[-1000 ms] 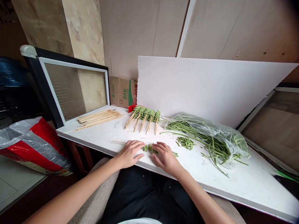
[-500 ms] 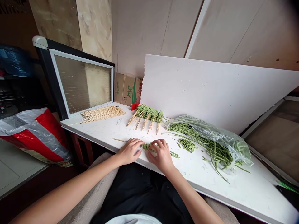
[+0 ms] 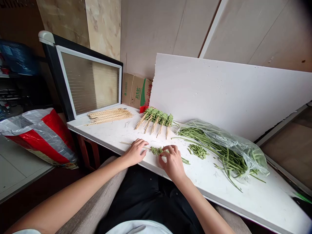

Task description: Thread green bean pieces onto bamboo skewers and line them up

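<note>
A short row of cut green bean pieces [image 3: 157,150] lies on the white board [image 3: 243,195] near its front edge. My right hand [image 3: 172,161] rests on the row's right end with fingers curled onto the pieces. My left hand [image 3: 135,151] is curled over a bamboo skewer [image 3: 125,143] that lies flat and points at the row. A few loose pieces [image 3: 184,160] lie just right of my right hand.
Behind the hands lie several finished bean skewers [image 3: 157,119], a pile of bare skewers [image 3: 109,115], a small heap of cut beans [image 3: 198,150] and a plastic bag of long beans [image 3: 224,146]. A white panel [image 3: 219,91] leans at the back. A framed glass panel [image 3: 85,83], a cardboard box [image 3: 136,91] and a red-and-clear bag [image 3: 36,136] stand left.
My hands first lay flat beside the bean pieces, then drew together on them. Now the left hand has shifted left onto the skewer and the right fingers press the row.
</note>
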`<state>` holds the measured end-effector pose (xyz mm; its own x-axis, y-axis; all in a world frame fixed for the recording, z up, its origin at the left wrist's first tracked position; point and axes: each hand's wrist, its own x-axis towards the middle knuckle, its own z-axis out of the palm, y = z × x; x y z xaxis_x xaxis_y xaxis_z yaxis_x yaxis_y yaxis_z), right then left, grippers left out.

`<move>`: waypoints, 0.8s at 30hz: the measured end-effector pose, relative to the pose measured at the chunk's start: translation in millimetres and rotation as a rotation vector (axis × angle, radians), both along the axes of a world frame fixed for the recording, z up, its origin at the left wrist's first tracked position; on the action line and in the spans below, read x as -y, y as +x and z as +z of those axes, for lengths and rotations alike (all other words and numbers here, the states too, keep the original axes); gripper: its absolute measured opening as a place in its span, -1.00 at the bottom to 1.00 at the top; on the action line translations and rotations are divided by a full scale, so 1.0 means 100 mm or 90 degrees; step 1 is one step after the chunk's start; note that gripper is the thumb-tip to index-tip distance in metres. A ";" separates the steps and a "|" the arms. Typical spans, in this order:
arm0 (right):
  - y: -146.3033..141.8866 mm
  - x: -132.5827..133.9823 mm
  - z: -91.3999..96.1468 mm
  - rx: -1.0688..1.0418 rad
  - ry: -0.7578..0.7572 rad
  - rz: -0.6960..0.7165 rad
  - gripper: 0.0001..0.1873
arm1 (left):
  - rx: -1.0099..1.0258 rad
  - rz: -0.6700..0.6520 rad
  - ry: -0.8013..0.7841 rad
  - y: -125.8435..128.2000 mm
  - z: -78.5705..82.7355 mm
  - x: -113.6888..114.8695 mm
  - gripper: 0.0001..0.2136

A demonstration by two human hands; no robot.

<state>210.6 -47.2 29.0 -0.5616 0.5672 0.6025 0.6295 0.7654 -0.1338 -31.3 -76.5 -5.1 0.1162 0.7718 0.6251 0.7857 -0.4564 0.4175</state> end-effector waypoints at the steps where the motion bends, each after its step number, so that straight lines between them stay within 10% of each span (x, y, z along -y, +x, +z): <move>1: 0.06 0.02 0.04 -0.013 -0.006 0.014 -0.84 | -0.012 0.009 -0.007 -0.06 0.00 -0.01 -0.75; 10: 0.89 -0.42 0.42 -0.101 -0.095 -0.057 -0.64 | -0.007 -0.014 -0.073 -0.41 0.05 -0.12 -0.82; 18: 1.81 -1.02 0.30 -0.156 -0.095 -0.257 -0.62 | 0.046 0.000 -0.050 -0.34 0.06 -0.08 -0.85; 24: 1.99 -1.10 0.24 -0.177 -0.131 -0.314 -0.59 | 0.044 -0.007 -0.031 -0.35 0.04 -0.09 -0.85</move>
